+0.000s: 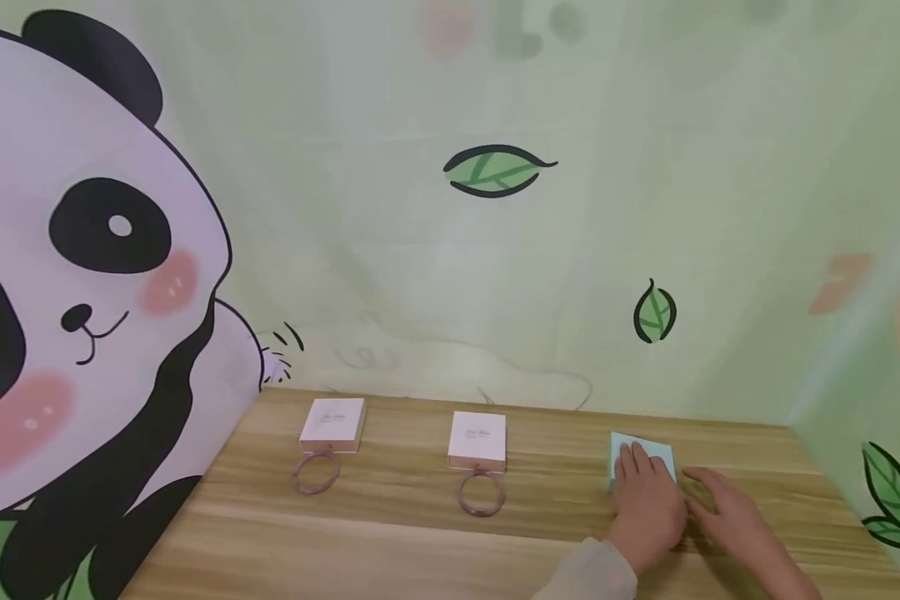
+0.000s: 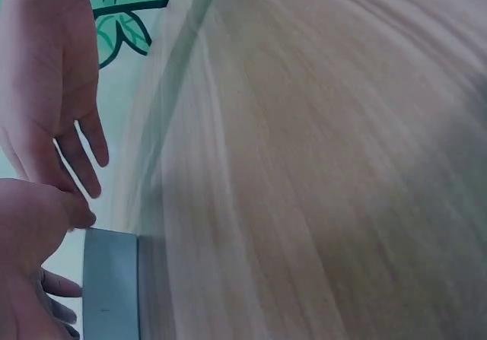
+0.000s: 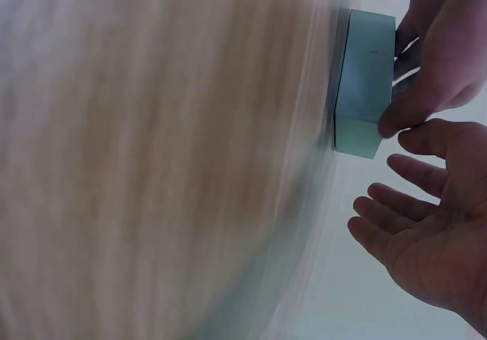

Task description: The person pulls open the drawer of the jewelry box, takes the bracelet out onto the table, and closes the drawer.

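A light blue box [image 1: 662, 452] lies on the wooden table at the right, its side face showing in both wrist views. My left hand [image 1: 648, 504] rests on its top with the fingers stretched out flat. In the right wrist view that left hand's thumb [image 3: 403, 115] touches the box's top edge near one corner. Just to the right of the box is my right hand [image 1: 735, 521], its fingers spread and holding nothing. Its fingertips come close to the left hand's thumb; whether they touch, I cannot tell.
Two white and pink boxes [image 1: 335, 421] [image 1: 477, 437] stand on the table [image 1: 420, 550] at the left and middle. In front of each lies a purplish ring [image 1: 315, 493] [image 1: 482, 514]. Behind the table hangs a green backdrop [image 1: 390, 275] printed with a panda and leaves.
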Available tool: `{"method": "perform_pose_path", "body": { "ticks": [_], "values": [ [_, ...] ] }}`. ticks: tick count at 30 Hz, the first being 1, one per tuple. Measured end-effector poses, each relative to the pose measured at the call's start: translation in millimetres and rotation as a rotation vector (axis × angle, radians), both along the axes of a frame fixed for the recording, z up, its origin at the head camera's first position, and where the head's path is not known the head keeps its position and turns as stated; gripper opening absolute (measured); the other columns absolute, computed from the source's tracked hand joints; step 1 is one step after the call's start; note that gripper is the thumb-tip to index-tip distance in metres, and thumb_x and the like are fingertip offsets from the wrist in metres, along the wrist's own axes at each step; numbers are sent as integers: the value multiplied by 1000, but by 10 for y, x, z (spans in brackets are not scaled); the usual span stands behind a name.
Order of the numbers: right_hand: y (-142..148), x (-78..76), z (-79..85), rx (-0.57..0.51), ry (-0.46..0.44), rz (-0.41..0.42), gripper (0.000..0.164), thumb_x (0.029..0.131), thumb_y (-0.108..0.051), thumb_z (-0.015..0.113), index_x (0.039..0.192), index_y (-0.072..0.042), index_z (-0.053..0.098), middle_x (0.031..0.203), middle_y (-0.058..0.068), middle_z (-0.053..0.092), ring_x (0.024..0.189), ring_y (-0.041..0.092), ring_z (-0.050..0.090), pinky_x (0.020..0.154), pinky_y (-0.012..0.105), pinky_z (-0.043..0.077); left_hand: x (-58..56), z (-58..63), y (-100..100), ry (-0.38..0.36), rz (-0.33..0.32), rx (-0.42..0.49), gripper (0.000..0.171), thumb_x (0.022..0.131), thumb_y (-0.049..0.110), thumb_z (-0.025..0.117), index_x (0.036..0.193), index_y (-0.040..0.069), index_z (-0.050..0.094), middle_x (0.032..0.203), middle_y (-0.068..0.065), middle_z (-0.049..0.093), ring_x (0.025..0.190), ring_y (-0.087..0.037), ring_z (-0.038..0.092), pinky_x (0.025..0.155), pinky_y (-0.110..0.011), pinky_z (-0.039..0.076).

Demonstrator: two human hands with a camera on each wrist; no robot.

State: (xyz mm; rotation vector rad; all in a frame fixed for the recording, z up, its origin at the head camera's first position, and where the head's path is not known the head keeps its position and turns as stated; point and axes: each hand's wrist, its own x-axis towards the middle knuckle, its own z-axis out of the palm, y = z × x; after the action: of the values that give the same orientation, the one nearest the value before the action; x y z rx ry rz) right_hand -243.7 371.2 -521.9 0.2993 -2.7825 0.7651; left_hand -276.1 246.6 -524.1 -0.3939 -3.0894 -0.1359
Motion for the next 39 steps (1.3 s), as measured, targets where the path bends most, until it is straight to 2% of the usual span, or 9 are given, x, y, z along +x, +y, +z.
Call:
{"method": "perform_pose_path", "body": {
  "ticks": [6, 8, 14, 20, 25, 28, 32, 36, 39],
  "values": [
    [31, 16, 20, 30, 46, -11, 39, 90, 1, 68, 126, 13, 59, 125, 38, 59, 115, 57, 56, 92, 67, 46, 5, -44, 18, -22, -24, -131, 60, 105, 47, 45, 158, 23, 35, 165, 3, 27, 152, -14, 22, 123, -31, 20],
    [41, 20, 37, 32, 43, -19, 39, 90, 1, 67, 126, 13, 58, 125, 39, 57, 116, 58, 55, 92, 68, 46, 11, -62, 14, -7, -37, -145, 58, 106, 45, 42, 159, 23, 33, 165, 3, 26, 153, -13, 21, 123, -32, 19],
    [57, 17, 33, 30, 30, -28, 40, 90, 0, 67, 127, 14, 58, 126, 40, 57, 117, 59, 54, 93, 68, 46, 64, -105, -55, 78, -82, -139, 56, 105, 40, 48, 157, 21, 39, 162, 5, 33, 150, -11, 27, 122, -28, 22],
    [43, -9, -10, 28, 84, -14, 39, 86, 3, 70, 122, 14, 60, 121, 39, 60, 112, 58, 57, 91, 68, 47, 97, -111, -150, 113, -136, -137, 51, 105, 30, 51, 155, 23, 42, 161, 8, 35, 150, -9, 28, 121, -26, 23],
    [39, -10, -12, 18, 60, -14, 40, 88, 2, 69, 124, 14, 59, 124, 40, 58, 114, 59, 55, 93, 69, 45, 66, -102, -216, 136, -148, -107, 50, 104, 22, 51, 153, 25, 44, 159, 10, 37, 148, -7, 32, 121, -24, 24],
    [61, -15, 12, 19, 20, -20, 41, 90, 0, 67, 128, 13, 57, 127, 40, 56, 117, 59, 53, 95, 70, 44, 23, -101, -249, 170, -169, -76, 55, 98, 21, 63, 150, 26, 47, 157, 11, 40, 147, -8, 34, 120, -25, 26],
    [72, -44, 22, 28, 17, -17, 41, 91, -1, 67, 128, 13, 57, 127, 40, 56, 117, 59, 53, 95, 70, 44, -25, -126, -275, 229, -184, -40, 58, 90, 20, 73, 143, 28, 52, 153, 11, 46, 144, -10, 39, 119, -27, 30],
    [75, -48, 20, 29, 30, -18, 41, 90, 0, 68, 127, 13, 58, 126, 40, 57, 116, 59, 54, 95, 70, 45, -5, -139, -226, 209, -157, -59, 54, 95, 22, 69, 145, 28, 51, 153, 11, 45, 145, -11, 38, 120, -29, 29],
    [87, -45, 31, 29, 13, -25, 41, 91, -1, 68, 128, 13, 57, 127, 40, 56, 117, 59, 53, 95, 70, 45, 26, -126, -166, 162, -149, -86, 63, 93, 33, 72, 150, 27, 46, 157, 11, 41, 148, -11, 33, 121, -30, 26]
  ]
}}
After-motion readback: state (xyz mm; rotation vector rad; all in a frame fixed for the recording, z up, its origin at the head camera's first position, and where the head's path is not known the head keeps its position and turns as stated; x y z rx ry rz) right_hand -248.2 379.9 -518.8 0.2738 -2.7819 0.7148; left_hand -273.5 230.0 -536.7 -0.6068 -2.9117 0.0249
